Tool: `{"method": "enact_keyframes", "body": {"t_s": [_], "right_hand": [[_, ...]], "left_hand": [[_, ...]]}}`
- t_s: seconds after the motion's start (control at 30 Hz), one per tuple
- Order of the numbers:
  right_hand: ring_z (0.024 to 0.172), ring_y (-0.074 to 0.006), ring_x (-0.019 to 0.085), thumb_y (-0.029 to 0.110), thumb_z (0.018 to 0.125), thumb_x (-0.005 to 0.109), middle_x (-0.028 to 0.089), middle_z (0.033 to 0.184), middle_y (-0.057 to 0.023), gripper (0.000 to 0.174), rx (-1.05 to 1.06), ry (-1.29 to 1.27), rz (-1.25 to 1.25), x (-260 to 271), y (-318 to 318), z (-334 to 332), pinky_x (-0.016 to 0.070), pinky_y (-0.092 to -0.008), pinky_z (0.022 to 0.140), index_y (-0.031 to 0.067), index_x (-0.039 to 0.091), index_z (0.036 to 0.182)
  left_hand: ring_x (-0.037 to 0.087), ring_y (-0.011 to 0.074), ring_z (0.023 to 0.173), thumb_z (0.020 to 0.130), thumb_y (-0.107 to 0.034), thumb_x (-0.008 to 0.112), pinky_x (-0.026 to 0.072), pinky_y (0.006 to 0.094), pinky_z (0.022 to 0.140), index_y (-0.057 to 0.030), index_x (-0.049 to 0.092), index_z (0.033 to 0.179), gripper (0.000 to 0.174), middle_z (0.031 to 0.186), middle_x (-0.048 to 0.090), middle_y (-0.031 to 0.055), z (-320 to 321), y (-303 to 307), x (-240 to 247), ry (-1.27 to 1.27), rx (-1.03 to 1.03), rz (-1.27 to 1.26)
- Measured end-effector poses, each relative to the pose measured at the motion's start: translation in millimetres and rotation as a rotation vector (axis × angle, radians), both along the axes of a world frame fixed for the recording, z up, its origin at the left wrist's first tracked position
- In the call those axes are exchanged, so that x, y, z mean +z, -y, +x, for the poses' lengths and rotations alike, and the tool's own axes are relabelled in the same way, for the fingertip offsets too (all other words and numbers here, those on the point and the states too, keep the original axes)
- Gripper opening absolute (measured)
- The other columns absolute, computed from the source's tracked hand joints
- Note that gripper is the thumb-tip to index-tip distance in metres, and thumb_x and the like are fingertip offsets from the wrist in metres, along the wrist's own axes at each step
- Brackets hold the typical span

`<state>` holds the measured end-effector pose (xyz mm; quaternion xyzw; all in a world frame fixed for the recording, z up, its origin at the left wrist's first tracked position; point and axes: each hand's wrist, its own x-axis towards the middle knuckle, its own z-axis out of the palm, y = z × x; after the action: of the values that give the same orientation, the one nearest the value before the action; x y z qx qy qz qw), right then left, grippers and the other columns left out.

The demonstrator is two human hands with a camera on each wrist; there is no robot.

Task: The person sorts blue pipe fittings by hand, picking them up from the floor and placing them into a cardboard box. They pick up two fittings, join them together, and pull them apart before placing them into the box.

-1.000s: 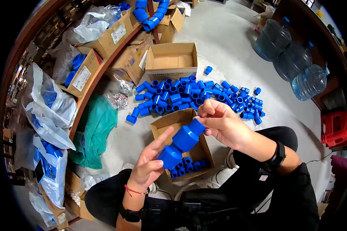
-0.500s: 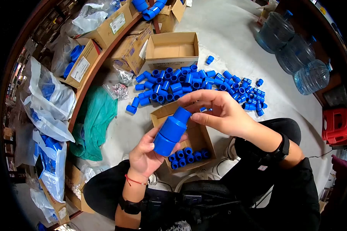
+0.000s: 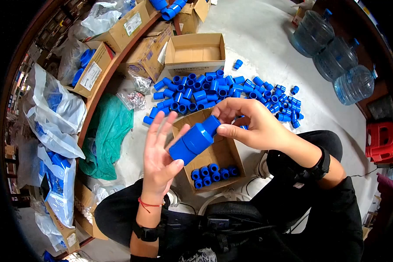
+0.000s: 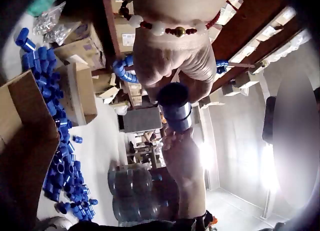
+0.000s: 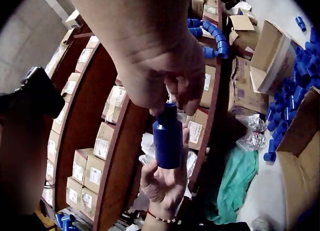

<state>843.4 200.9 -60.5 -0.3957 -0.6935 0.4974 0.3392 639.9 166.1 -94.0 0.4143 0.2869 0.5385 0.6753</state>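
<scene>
A blue stepped pipe fitting [image 3: 193, 142] is held tilted above a cardboard box, its narrow end up and to the right. The right hand [image 3: 253, 124] pinches that narrow end between thumb and fingers. At the wide lower end, the left hand [image 3: 159, 153] touches the fitting with its thumb, its fingers spread and straight. In the left wrist view the fitting [image 4: 176, 106] shows its wide open end; in the right wrist view the fitting [image 5: 168, 138] stands between both hands. Several small blue fittings [image 3: 213, 167] lie in the lower part of the box [image 3: 238, 153].
A large pile of blue fittings [image 3: 200, 95] lies on the floor beyond the box. Behind it stands another cardboard box [image 3: 194, 69]. Shelves with boxes and plastic bags [image 3: 56, 109] line the left, beside a green bag [image 3: 109, 135]. Water bottles [image 3: 353, 85] and a red container [image 3: 381, 142] are at right.
The left hand held the fitting with curled fingers half a second ago; its fingers have since spread. The right hand, then just beside the narrow end, has closed on it.
</scene>
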Motion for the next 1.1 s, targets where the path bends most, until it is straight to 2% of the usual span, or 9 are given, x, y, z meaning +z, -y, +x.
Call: {"method": "enact_keyframes", "body": {"t_s": [0.13, 0.27, 0.47, 0.57, 0.67, 0.77, 0.87, 0.97, 1.1], "right_hand": [[0.061, -0.0046, 0.048, 0.017, 0.075, 0.060, 0.052, 0.064, 0.0004, 0.021, 0.028, -0.006, -0.219, -4, 1, 2, 0.0407, -0.0190, 0.056, -0.0005, 0.052, 0.082], [0.065, -0.0047, 0.050, 0.016, 0.076, 0.058, 0.053, 0.070, 0.0010, 0.019, 0.111, -0.056, -0.324, -4, -1, 3, 0.0418, -0.0195, 0.060, -0.0010, 0.052, 0.083], [0.078, -0.0074, 0.052, 0.005, 0.074, 0.059, 0.056, 0.084, -0.0024, 0.019, 0.222, -0.267, -0.382, -10, -1, 2, 0.0423, -0.0211, 0.072, -0.0007, 0.053, 0.090], [0.083, -0.0087, 0.052, -0.003, 0.071, 0.058, 0.055, 0.088, -0.0040, 0.025, 0.244, -0.315, -0.442, -14, 2, 1, 0.0418, -0.0222, 0.075, -0.0004, 0.051, 0.095], [0.084, -0.0092, 0.052, -0.006, 0.069, 0.059, 0.055, 0.090, -0.0042, 0.028, 0.238, -0.372, -0.469, -15, 6, -3, 0.0419, -0.0224, 0.076, 0.0001, 0.051, 0.095], [0.084, -0.0101, 0.052, -0.007, 0.067, 0.060, 0.055, 0.090, -0.0044, 0.030, 0.215, -0.422, -0.476, -15, 8, -6, 0.0427, -0.0228, 0.076, 0.0011, 0.051, 0.094], [0.084, -0.0110, 0.053, -0.009, 0.065, 0.061, 0.055, 0.089, -0.0047, 0.030, 0.168, -0.474, -0.480, -17, 12, -8, 0.0441, -0.0231, 0.075, 0.0021, 0.050, 0.091], [0.083, -0.0115, 0.054, -0.010, 0.065, 0.061, 0.055, 0.087, -0.0054, 0.029, 0.117, -0.500, -0.498, -26, 18, -12, 0.0460, -0.0233, 0.071, 0.0026, 0.049, 0.088], [0.080, -0.0125, 0.055, -0.009, 0.065, 0.061, 0.056, 0.084, -0.0076, 0.028, 0.100, -0.455, -0.518, -35, 29, -19, 0.0477, -0.0241, 0.069, 0.0032, 0.045, 0.084]], "left_hand": [[0.034, 0.0304, 0.114, 0.055, 0.003, 0.058, 0.0330, 0.0354, 0.090, -0.0075, 0.021, 0.125, 0.080, 0.130, 0.019, 0.0151, -2, 4, 11, -0.303, 0.123, 0.324], [0.031, 0.0333, 0.116, 0.052, 0.002, 0.057, 0.0283, 0.0376, 0.093, -0.0161, 0.022, 0.125, 0.083, 0.132, 0.014, 0.0178, -14, 11, 21, -0.793, 0.036, 0.660], [0.031, 0.0315, 0.117, 0.054, -0.001, 0.062, 0.0302, 0.0363, 0.092, -0.0127, 0.019, 0.126, 0.085, 0.132, 0.014, 0.0179, -18, 15, 26, -0.717, 0.055, 0.635], [0.036, 0.0287, 0.113, 0.048, -0.003, 0.075, 0.0363, 0.0336, 0.088, -0.0108, 0.025, 0.123, 0.090, 0.130, 0.020, 0.0169, -19, 15, 25, -0.504, 0.155, 0.503], [0.036, 0.0289, 0.113, 0.039, -0.019, 0.081, 0.0354, 0.0320, 0.089, -0.0093, 0.020, 0.125, 0.105, 0.131, 0.020, 0.0160, -16, 13, 27, -0.321, 0.231, 0.353], [0.045, 0.0235, 0.105, 0.037, -0.030, 0.078, 0.0391, 0.0265, 0.082, -0.0045, 0.031, 0.120, 0.099, 0.123, 0.032, 0.0130, -18, 9, 27, -0.371, 0.261, 0.379], [0.049, 0.0163, 0.090, 0.040, -0.031, 0.077, 0.0399, 0.0228, 0.072, -0.0001, 0.047, 0.107, 0.080, 0.102, 0.047, 0.0080, -44, 2, 9, -0.645, 0.210, 0.480], [0.047, 0.0120, 0.078, 0.044, -0.032, 0.075, 0.0381, 0.0220, 0.065, 0.0019, 0.056, 0.094, 0.063, 0.084, 0.049, 0.0039, -36, 4, 17, -0.624, 0.279, 0.334], [0.047, 0.0121, 0.079, 0.052, -0.030, 0.071, 0.0377, 0.0222, 0.068, 0.0017, 0.054, 0.101, 0.061, 0.084, 0.051, 0.0038, -40, 0, 17, -0.624, 0.202, 0.295]]}}
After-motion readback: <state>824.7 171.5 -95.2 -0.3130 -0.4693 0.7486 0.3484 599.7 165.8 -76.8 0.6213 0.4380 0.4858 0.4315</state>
